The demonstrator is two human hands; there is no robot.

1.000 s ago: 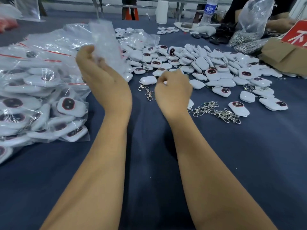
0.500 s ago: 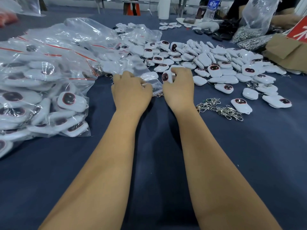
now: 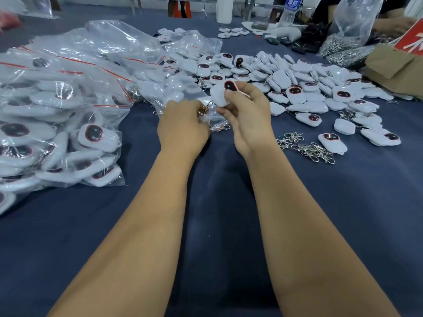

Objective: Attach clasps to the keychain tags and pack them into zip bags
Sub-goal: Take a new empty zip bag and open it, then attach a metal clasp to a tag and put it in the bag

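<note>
Dark blue cloth covers the table (image 3: 343, 213), and both bare forearms reach out over it toward the middle. At the centre the right hand (image 3: 248, 115) holds a white tag (image 3: 220, 93) up off the cloth, thumb and fingers curled round it, its dark red-rimmed oval face turned up and away. Just left of it the left hand (image 3: 183, 128) pinches a small metal clasp (image 3: 206, 109) close to the tag's lower edge; whether the clasp is already hooked on cannot be told. Under and between the hands lies a clear zip bag (image 3: 215, 122) with another clasp (image 3: 223, 128) at its near edge. To the right, a loose pile of clasps (image 3: 306, 147) lies on the cloth, with a wide scatter of loose tags (image 3: 297, 88) behind and beside it, some face up, some face down. To the left, packed bags (image 3: 57, 110) with red zip lines are heaped high, each full of tags. At the far right edge sit a brown cardboard box (image 3: 393, 69) and a large clear bag of metal parts (image 3: 343, 40). A water bottle (image 3: 290, 10) stands at the far side of the table, and another person's hand (image 3: 393, 25) shows at the upper right.
</note>
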